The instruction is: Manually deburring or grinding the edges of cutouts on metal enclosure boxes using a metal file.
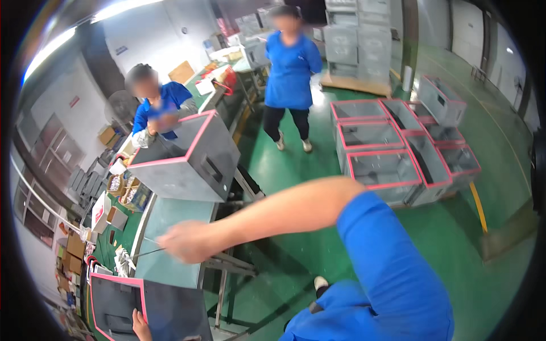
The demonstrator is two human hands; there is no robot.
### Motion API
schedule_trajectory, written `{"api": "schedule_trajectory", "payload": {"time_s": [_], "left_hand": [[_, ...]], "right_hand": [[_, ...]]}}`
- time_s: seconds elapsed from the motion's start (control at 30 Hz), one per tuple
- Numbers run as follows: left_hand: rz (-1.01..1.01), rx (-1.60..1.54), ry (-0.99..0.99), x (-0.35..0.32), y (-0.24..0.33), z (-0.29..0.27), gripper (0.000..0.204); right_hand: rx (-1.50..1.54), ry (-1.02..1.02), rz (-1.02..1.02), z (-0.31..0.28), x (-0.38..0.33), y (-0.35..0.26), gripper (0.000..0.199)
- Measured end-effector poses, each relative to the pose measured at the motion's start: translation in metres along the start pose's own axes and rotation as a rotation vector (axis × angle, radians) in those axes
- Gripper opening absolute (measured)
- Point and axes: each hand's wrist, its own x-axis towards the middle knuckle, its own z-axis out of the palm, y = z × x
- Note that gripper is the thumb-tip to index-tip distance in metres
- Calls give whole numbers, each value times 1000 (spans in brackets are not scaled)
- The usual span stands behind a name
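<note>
My right arm stretches across to the left over the table, and my right hand (190, 241) is closed, slightly blurred. A thin dark strand or rod (147, 252) sticks out of it towards the table's far side; its exact kind is unclear. Low in the view, my left hand (140, 326) grips the pink-rimmed edge of a grey box (176, 310), its fingers showing over the rim. This box lies open side up at the table's near end, with a dark interior. Beside its far edge sits a white bundle (123, 262), perhaps cord.
Another pink-rimmed grey box (207, 162) stands on the long table (179, 213), a co-worker (162, 108) leaning over it. A second person (292, 71) stands beyond. Several similar boxes (381, 162) cover the floor at right. Small bins (135, 196) and cartons line the table's left side.
</note>
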Motion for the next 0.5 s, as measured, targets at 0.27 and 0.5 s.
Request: {"api": "schedule_trajectory", "payload": {"time_s": [0.27, 0.5], "left_hand": [[239, -359, -175, -57, 42, -27, 32], [436, -543, -362, -150, 47, -80, 33]], "right_hand": [[-408, -120, -727, 98, 76, -283, 23], [-299, -132, -728, 164, 48, -408, 20]]}}
